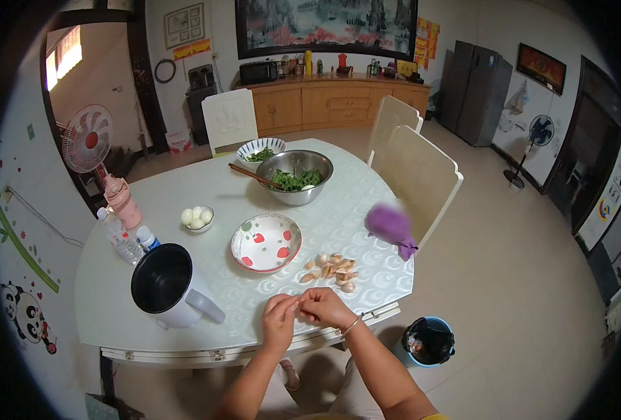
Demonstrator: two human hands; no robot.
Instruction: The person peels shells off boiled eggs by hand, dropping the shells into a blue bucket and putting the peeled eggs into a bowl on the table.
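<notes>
My left hand (pixel 279 320) and my right hand (pixel 326 309) meet at the near edge of the table, fingertips pinched together. Between them a garlic clove is mostly hidden by the fingers. A bracelet circles my right wrist. Just beyond my hands lies a loose pile of unpeeled garlic cloves (pixel 333 269). To its left stands a white bowl with red strawberry prints (pixel 267 243); its inside shows no food.
A steel bowl of greens (pixel 297 176) with chopsticks, a striped bowl (pixel 244 154), a small bowl of peeled eggs (pixel 197 218), a dark-lined pot (pixel 198 306), bottles (pixel 122 241) and a purple bag (pixel 390 224) stand on the table. A lined bin (pixel 428 343) is at right.
</notes>
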